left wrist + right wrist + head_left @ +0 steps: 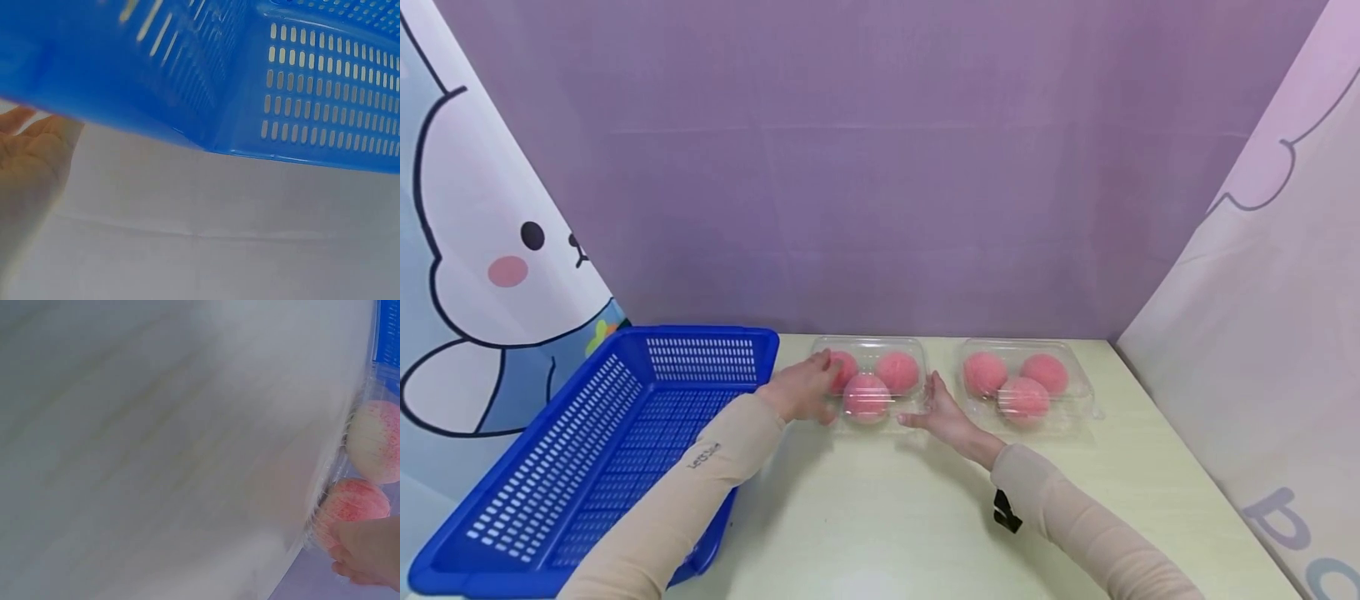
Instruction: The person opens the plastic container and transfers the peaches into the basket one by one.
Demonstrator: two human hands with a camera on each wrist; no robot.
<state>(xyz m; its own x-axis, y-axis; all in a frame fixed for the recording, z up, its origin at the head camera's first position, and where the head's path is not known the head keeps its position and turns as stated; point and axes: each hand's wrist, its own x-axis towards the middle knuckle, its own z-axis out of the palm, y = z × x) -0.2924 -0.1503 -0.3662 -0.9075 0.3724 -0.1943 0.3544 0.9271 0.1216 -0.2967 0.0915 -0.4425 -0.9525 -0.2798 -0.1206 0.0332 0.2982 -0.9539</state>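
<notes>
A clear plastic clamshell box (868, 343) with three pink peaches (867, 398) stands near the back of the table. At its left side is my left hand (806, 388), fingers spread and overlapping the leftmost peach in the head view. My right hand (952, 419) is at the box's right side, thumb and fingers apart. In the right wrist view, the right hand (370, 549) overlaps a red-blushed peach (353, 503) behind clear plastic. The left wrist view catches only part of the left hand (34, 153), beside the blue basket's wall.
A second clear box (1078, 367), also with three peaches (1024, 400), stands to the right. The large blue plastic basket (700, 333) takes up the left side of the table (865, 525). A purple cloth wall (880, 167) rises behind, with printed panels at both sides.
</notes>
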